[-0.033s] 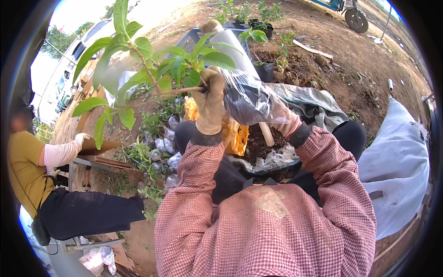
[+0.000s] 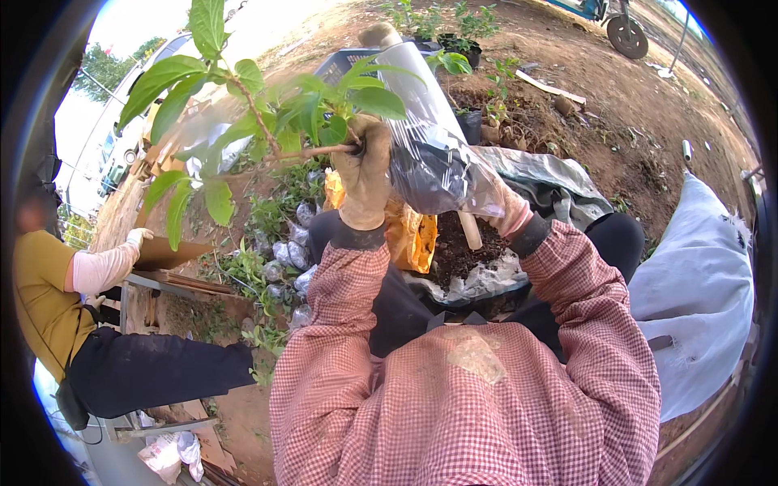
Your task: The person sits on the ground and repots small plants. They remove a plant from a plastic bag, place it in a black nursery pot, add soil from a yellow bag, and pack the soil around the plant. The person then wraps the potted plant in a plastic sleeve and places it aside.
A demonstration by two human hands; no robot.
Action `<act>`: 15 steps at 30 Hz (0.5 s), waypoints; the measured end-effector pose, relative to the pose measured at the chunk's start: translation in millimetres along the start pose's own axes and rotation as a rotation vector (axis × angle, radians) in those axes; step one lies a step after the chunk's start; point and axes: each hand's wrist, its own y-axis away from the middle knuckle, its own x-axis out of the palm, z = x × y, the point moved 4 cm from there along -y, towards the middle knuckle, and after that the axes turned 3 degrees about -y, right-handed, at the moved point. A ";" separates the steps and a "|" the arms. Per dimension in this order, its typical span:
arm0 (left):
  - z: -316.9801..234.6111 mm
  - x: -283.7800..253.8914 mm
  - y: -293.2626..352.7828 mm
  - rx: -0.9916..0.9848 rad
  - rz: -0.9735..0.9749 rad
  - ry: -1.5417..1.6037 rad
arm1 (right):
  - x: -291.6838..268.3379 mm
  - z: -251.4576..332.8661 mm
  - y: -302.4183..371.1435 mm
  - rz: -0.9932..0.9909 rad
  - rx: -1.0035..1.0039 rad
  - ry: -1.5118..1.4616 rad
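My gloved left hand [image 2: 362, 174] is closed around the base of a leafy seedling [image 2: 267, 134], whose woody stem points left. Against this hand sits a dark root ball [image 2: 423, 166] with clear film stretched over it. Behind the ball, a roll of clear plastic film [image 2: 412, 77] slants from upper left to lower right, its tube showing at both ends. My gloved right hand [image 2: 509, 202] is closed at the roll's lower part, with film over the fingers; its exact grip is partly hidden.
Below are an orange bag [image 2: 413, 239] and a soil-filled sack [image 2: 478, 279]. Several wrapped seedlings [image 2: 292, 253] lie left, beside a person [image 2: 57, 283] handling cardboard. A blue crate [image 2: 336, 69] and potted plants [image 2: 460, 47] stand beyond; a white sack [image 2: 693, 292] leans right.
The seedling's leafy top has swung slightly left and its lower leaves have shifted. The film roll and root ball have tilted a little. The other person's gloved hand has moved slightly left.
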 end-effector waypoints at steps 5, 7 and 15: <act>2.2 -4.9 -2.3 -0.520 -0.072 0.004 | -6.0 47.9 -27.4 -0.234 -0.428 0.609; 0.1 -2.2 11.0 -0.757 -0.224 0.247 | 0.4 47.0 -26.6 -0.216 -0.384 0.823; -11.2 -5.9 7.3 -0.561 -0.360 0.428 | -11.5 -0.9 -30.4 -0.181 0.222 0.397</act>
